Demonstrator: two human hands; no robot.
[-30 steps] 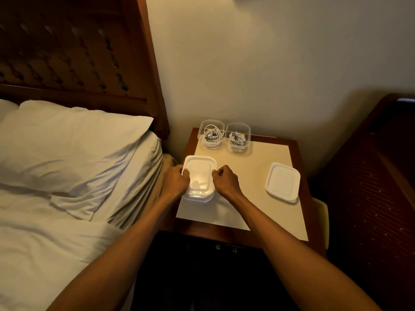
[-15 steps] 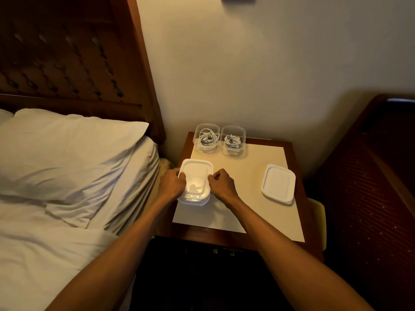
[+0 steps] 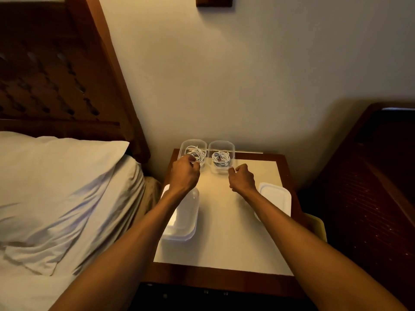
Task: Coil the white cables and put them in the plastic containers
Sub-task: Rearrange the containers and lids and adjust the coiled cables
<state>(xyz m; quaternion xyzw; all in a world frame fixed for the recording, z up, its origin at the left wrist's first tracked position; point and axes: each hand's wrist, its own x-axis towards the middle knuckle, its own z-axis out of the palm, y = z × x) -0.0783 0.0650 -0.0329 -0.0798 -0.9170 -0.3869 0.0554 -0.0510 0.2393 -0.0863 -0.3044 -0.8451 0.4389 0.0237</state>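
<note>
On the table (image 3: 224, 232), the left container (image 3: 193, 142) and the right container (image 3: 221, 143) stand side by side at the wall, each with a coiled white cable (image 3: 199, 153) inside. The left hand (image 3: 184, 173) has curled fingers at the left container's near rim; whether it grips, I cannot tell. The right hand (image 3: 242, 179), curled and holding nothing, is just before the right container.

The two clear plastic containers (image 3: 193, 143) show coiled white cables (image 3: 199, 153) inside. The lidded plastic box (image 3: 186, 216) and the loose plastic lid (image 3: 276, 198) are white. The tabletop (image 3: 226, 232) is cream with a red-brown wooden border (image 3: 224, 281). The soft pillow (image 3: 56, 176) is white, the wooden headboard (image 3: 45, 75) dark brown with a diamond lattice, and the painted wall (image 3: 247, 75) cream.
</note>
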